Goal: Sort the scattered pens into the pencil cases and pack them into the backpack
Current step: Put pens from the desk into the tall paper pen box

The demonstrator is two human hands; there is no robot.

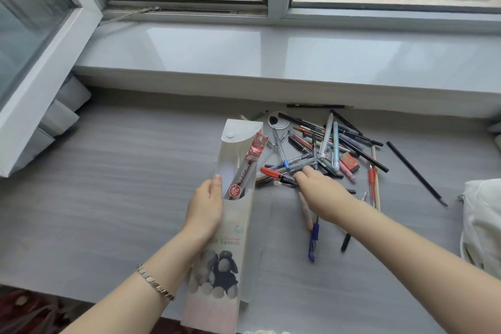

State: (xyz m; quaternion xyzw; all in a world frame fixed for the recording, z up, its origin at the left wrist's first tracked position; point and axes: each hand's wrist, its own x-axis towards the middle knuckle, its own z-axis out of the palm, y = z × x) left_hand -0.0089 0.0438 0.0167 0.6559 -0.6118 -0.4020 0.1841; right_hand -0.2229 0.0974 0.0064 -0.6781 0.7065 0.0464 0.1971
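My left hand (206,206) grips a pale flat pencil case (230,247) with a plush-toy print, its flap folded back. A red-labelled pen pack (248,164) sticks out of its open mouth. My right hand (317,190) reaches into the pile of scattered pens (325,149) on the grey desk and its fingers pinch a red-capped marker (279,175) at the pile's left edge. More pens lie under and behind my right wrist, among them a blue pen (314,238). A white fabric bag (482,225), perhaps the backpack, shows at the right edge.
The grey desk (108,184) runs under a glossy window sill (244,54). A round cable grommet (278,119) sits behind the case. A long black pencil (416,173) lies apart at the right. White folders lean at the far left.
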